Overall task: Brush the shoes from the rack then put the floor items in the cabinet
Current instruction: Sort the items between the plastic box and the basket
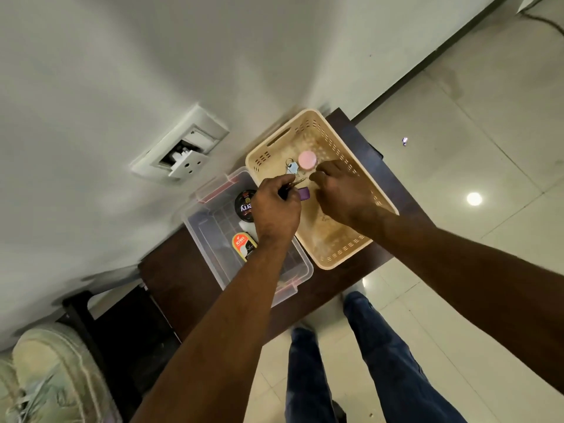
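A beige perforated basket (341, 257) and a clear plastic box (210, 254) stand side by side on a dark wooden cabinet top (177, 288). My left hand (276, 209) hovers over the gap between them and grips a thin dark item with a purple piece (304, 193) at its end. My right hand (341, 190) reaches into the basket with curled fingers; what it holds is hidden. A pink round lid (307, 159) and keys (291, 167) lie in the basket. A black polish tin (244, 205) and a Kiwi polish bottle (244, 244) lie in the clear box.
A pale worn shoe (52, 374) sits at the lower left beside the dark rack frame (79, 319). A wall socket plate (180, 145) is on the white wall behind. Tiled floor (488, 148) stretches to the right, and my legs in blue jeans (375, 355) stand below.
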